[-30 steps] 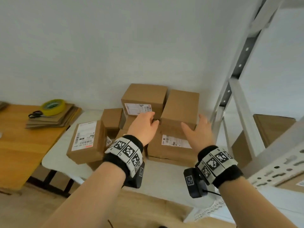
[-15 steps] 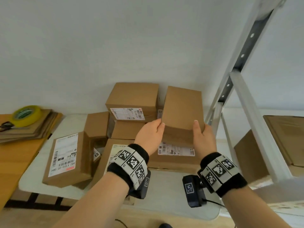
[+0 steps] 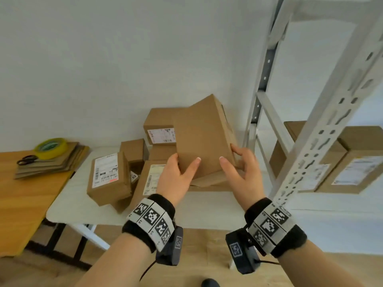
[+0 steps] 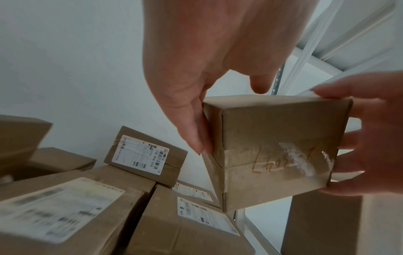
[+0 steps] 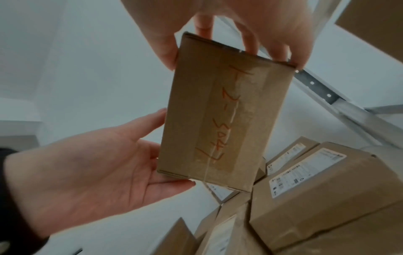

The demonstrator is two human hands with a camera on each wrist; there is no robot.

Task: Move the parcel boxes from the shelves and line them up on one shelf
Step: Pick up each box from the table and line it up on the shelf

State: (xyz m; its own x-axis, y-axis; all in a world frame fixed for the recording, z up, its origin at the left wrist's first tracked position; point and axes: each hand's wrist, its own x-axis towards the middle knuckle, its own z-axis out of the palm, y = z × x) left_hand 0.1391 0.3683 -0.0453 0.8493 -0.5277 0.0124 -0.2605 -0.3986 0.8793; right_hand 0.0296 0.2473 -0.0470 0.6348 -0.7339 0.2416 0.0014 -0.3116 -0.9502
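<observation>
1. Cardboard parcel box, plain brown with taped seams, is held tilted in the air above a pile of other parcels on a white table.
2. Its left side is gripped by the left hand, its right side by the right hand; thumbs are laid on the near face, fingers wrapped behind.
3. It is judged light and stiff, since it is carried by fingertips alone without sagging.
4. Glossy tape may prove slippery, so opposite bare cardboard walls are judged the surest hold.
5. A metal shelf rack, already bearing boxes, is seen at right.
</observation>
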